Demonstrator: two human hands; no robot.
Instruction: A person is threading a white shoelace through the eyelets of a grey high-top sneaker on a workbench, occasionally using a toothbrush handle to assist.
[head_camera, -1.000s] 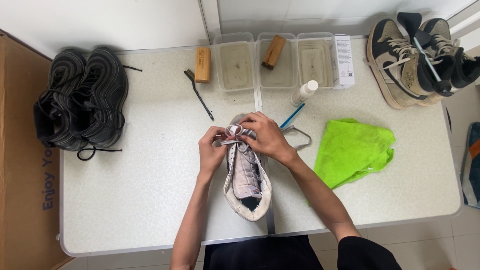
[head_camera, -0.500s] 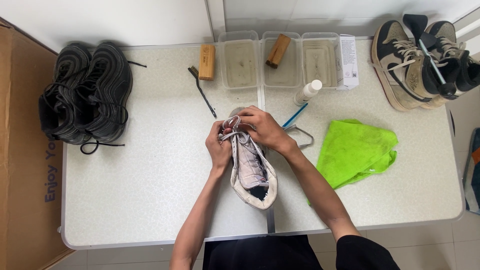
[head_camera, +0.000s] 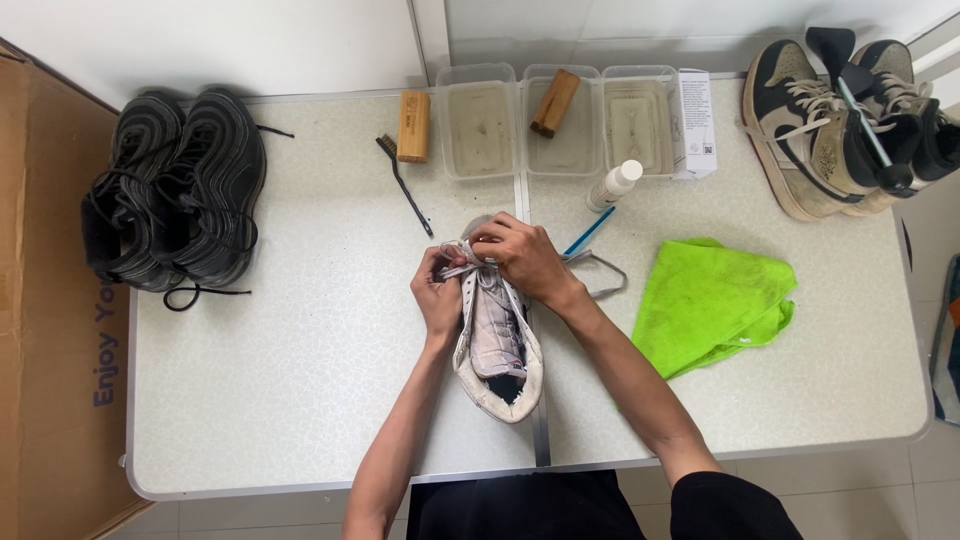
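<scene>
Hands: your left hand (head_camera: 437, 292) and right hand (head_camera: 520, 255) pinched the lace (head_camera: 458, 270) at the white sneaker (head_camera: 497, 345).
Progress: lacing unfinished; loose end (head_camera: 600, 275) trailed.

Toe of the white sneaker (head_camera: 497, 345) under the right hand (head_camera: 522, 259), unseen.

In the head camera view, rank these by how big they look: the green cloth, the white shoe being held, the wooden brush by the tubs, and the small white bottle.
1. green cloth
2. white shoe, partly covered by the hands, though clearly smaller than the cloth
3. wooden brush
4. white bottle, looking close to the brush in size, so that order is unsure
</scene>
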